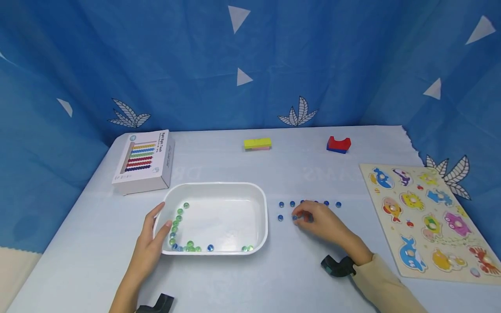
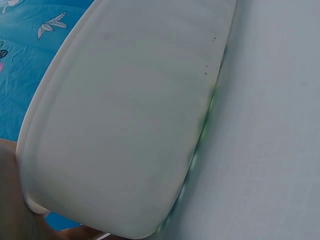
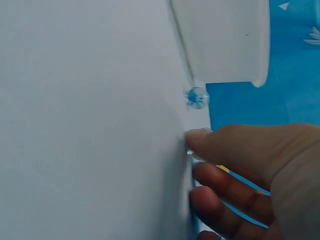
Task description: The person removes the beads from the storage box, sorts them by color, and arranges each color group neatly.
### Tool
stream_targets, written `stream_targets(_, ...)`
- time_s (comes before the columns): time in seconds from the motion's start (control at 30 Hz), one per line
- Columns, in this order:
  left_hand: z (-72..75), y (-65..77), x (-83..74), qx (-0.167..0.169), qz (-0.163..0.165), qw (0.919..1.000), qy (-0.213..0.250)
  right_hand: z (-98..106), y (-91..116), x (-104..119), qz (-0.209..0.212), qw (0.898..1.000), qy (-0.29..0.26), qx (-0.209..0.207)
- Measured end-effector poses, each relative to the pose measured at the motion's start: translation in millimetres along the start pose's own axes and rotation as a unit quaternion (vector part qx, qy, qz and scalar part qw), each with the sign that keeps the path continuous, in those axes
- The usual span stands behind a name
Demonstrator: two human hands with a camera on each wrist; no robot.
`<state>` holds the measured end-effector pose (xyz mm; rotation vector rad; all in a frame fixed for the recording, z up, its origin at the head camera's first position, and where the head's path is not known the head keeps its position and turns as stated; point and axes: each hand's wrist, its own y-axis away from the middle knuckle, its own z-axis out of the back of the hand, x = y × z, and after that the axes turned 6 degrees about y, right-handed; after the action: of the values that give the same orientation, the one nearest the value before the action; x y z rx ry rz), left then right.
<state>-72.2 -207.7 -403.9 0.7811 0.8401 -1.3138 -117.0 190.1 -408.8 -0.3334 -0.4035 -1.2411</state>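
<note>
My left hand (image 1: 146, 245) grips the left rim of a white tray (image 1: 219, 184), thumb over the edge and fingers outside. Green and blue marbles (image 1: 178, 218) lie along the tray's left and front sides, with a few at its front right. To the right of the tray, my right hand (image 1: 322, 222) pinches a blue marble (image 1: 295, 218) at the tablecloth. Another blue marble (image 1: 280, 218) lies just left of those fingers, also visible as a clear-blue marble (image 3: 198, 98) in the right wrist view. Behind them runs a row of blue marbles (image 1: 292, 204), partly hidden by the hand.
A boxed bead toy (image 1: 142, 163) stands at the back left. Yellow and pink blocks (image 1: 257, 143) are at the back middle, red and blue blocks (image 1: 339, 144) at the back right. A wooden sea-animal puzzle board (image 1: 420, 226) lies on the right. Blue curtains (image 1: 203, 65) surround the table.
</note>
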Motion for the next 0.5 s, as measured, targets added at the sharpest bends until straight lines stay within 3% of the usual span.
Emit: stream_targets(0.5, 1.7, -0.2, -0.8, 0.000, 0.003, 0.9999, 0.010, -2.4, 0.4, -0.8, 0.002, 1.000, -0.003, 0.017)
